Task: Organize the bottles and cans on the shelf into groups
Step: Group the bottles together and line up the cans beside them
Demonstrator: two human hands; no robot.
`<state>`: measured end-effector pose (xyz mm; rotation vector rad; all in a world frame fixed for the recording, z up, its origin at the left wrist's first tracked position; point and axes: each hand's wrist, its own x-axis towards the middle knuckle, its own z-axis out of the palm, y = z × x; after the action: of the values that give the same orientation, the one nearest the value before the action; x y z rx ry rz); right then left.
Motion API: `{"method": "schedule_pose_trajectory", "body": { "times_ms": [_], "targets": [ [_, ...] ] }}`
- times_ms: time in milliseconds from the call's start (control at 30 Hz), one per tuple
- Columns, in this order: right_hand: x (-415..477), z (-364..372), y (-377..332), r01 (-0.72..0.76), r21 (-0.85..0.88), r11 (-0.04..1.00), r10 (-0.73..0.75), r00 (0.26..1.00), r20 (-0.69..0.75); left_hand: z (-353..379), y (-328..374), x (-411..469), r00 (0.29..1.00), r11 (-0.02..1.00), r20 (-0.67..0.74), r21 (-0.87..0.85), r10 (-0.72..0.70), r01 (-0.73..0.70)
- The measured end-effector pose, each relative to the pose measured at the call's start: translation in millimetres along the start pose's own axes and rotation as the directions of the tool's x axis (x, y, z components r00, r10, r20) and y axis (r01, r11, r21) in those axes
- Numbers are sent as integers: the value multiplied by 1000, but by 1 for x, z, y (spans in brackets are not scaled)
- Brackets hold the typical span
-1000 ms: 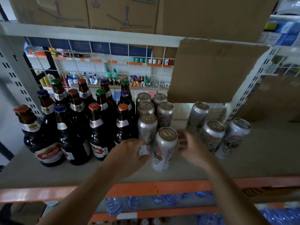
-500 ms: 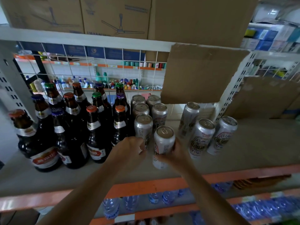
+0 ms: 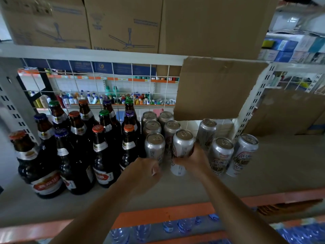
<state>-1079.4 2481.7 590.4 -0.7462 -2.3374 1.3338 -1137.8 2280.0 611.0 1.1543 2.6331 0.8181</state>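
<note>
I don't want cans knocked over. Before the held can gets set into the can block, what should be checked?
1. Right hand wrapped round the front can: ok.
2. Left hand on the neighbouring can: touching; firm grip, cannot tell.
3. Front can upright: not ok, tilted.
4. Three loose cans on the right standing clear: ok.
5. Beer bottles grouped at left, upright: ok.

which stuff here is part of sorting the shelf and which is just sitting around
Part of the job:
- brown bottles
- block of silver cans
- can in the right hand
- three loose cans
- left hand

Just there:
- fan boxes
- cardboard flap
- water bottles below
</note>
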Motion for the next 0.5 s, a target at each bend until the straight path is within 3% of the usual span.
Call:
{"method": "schedule_pose_trajectory", "body": {
  "times_ms": [500],
  "targets": [
    [17,26,15,-79,132,988,59,987,152,-4,-6,4,998,999,-55,-42,5,-8]
  ]
}}
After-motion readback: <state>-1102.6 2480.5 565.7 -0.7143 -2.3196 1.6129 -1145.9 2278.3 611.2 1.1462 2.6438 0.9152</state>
